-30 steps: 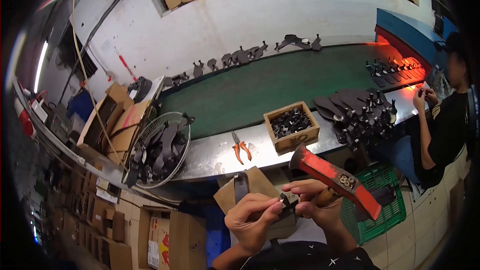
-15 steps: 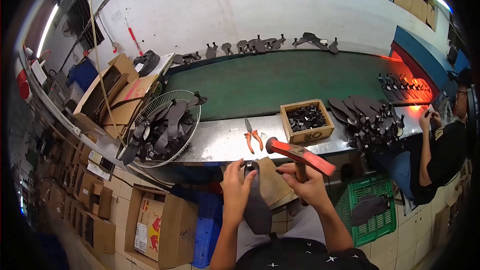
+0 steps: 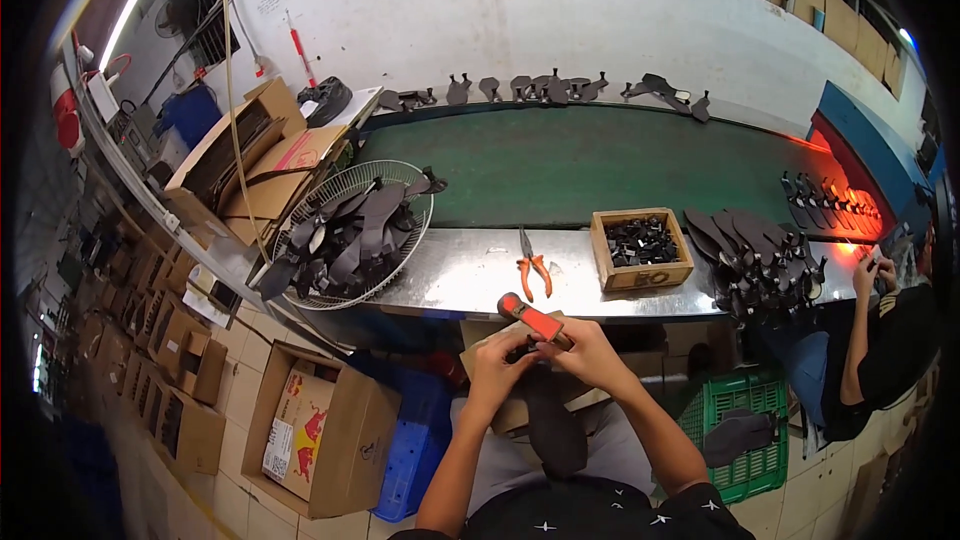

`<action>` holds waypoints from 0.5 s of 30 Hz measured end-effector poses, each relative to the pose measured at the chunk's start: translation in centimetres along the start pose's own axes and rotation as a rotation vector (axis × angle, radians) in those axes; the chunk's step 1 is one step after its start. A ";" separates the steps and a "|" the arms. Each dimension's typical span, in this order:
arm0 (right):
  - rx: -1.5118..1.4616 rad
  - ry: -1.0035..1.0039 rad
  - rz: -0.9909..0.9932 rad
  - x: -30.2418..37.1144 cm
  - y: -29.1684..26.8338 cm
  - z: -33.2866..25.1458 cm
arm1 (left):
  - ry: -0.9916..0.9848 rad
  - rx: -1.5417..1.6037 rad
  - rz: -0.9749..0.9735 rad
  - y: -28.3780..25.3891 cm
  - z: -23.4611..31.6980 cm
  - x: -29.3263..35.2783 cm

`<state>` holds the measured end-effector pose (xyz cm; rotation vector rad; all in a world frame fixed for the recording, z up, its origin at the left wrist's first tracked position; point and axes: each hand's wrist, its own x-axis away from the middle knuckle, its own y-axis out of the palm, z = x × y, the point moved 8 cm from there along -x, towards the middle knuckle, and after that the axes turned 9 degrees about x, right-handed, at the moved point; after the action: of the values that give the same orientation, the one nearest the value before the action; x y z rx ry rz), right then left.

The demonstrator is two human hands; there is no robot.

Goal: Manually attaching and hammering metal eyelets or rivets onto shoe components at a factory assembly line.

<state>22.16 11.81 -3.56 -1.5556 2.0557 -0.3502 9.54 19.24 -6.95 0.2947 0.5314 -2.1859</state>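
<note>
My left hand [image 3: 497, 368] is closed round the far end of a dark shoe insole [image 3: 556, 428], whose broad end points toward my lap. The hammer [image 3: 543, 323], with a red-orange head, is in my right hand [image 3: 588, 352], its head just above both hands and its handle mostly hidden. Both hands meet at the insole's far end; the fingers of my right hand also seem to pinch there, but any small part between them is hidden. Under the insole lies a tan board [image 3: 512, 412] by my knees.
Orange-handled pliers [image 3: 533, 268] and a wooden box [image 3: 652, 278] of small black parts lie on the metal bench edge. A wire basket [image 3: 400, 280] of soles stands left; a sole pile [image 3: 755, 250] lies right. Beyond runs a green conveyor [image 3: 600, 155]. A co-worker [image 3: 890, 340] sits at right.
My right hand has moved left with the hammer to meet my left hand at the insole's far end. The view has shifted a little, so the bench appears further right.
</note>
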 end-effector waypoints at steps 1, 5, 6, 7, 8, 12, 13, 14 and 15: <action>0.074 -0.073 0.013 0.1 -0.1 -0.7 | -0.004 -0.002 0.004 0.0 -0.2 0.1; 0.144 -0.114 0.001 0.4 -0.2 -2.3 | 0.003 0.003 -0.001 -0.4 -0.3 0.5; 0.155 -0.154 -0.004 0.4 -0.1 -2.5 | -0.017 -0.019 -0.002 -0.3 -0.4 0.6; 0.166 -0.194 -0.010 0.5 0.0 -2.7 | -0.018 -0.016 -0.004 -0.4 -0.5 0.7; 0.169 -0.190 -0.008 0.6 0.1 -2.5 | -0.021 -0.022 -0.033 -0.4 -0.6 0.6; 0.315 -0.145 -0.031 1.1 -0.2 -2.0 | -0.066 0.006 -0.032 -0.4 -0.5 0.6; 0.385 -0.141 -0.067 1.2 -0.2 -2.0 | -0.067 0.011 -0.036 -0.2 -0.2 0.3; 0.380 -0.143 -0.074 1.6 0.1 -2.7 | -0.135 0.068 -0.041 -0.4 -0.5 0.2; 0.175 -0.001 -0.041 1.9 -0.3 -2.9 | -0.197 0.128 -0.047 -0.5 -0.9 0.1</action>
<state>20.43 9.64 -1.52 -1.4931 1.9381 -0.5297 9.07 19.93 -7.67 0.1337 0.2919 -2.2681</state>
